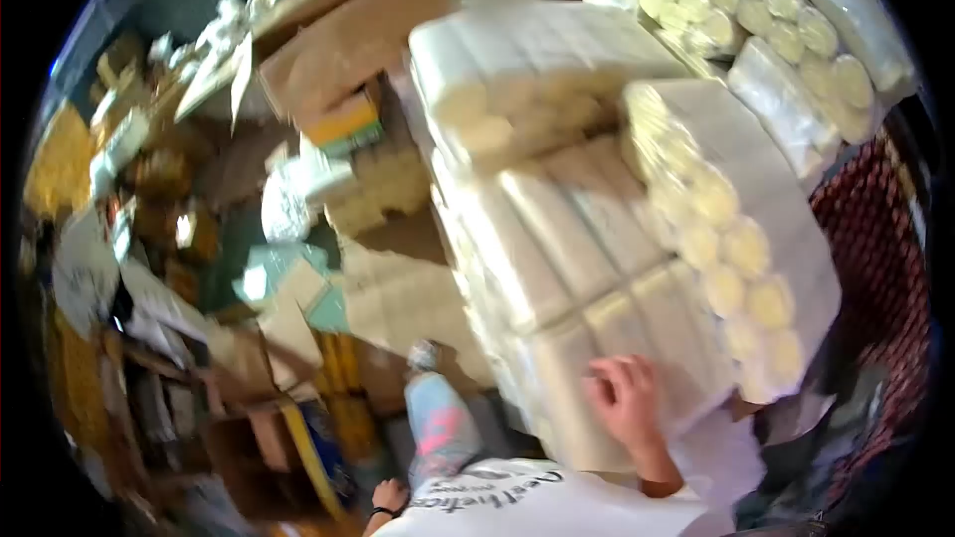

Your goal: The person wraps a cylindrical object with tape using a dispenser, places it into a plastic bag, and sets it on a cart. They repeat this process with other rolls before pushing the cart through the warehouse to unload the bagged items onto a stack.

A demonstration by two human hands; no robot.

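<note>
Wrapped rolls (pixel 557 229) lie beneath the loosely curled, parted-fingered right hand (pixel 622 400); cardboard (pixel 398 306) clutters the space beyond the left hand (pixel 389 495), whose grip is unclear.

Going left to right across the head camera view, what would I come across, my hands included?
Yellow-orange bundle → white plastic bag → left hand → shoe → right hand → dark red mesh.

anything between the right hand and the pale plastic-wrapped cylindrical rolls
Nothing visible stands between the right hand and the pale plastic-wrapped cylindrical rolls; whether they touch is too blurred to tell.
</note>
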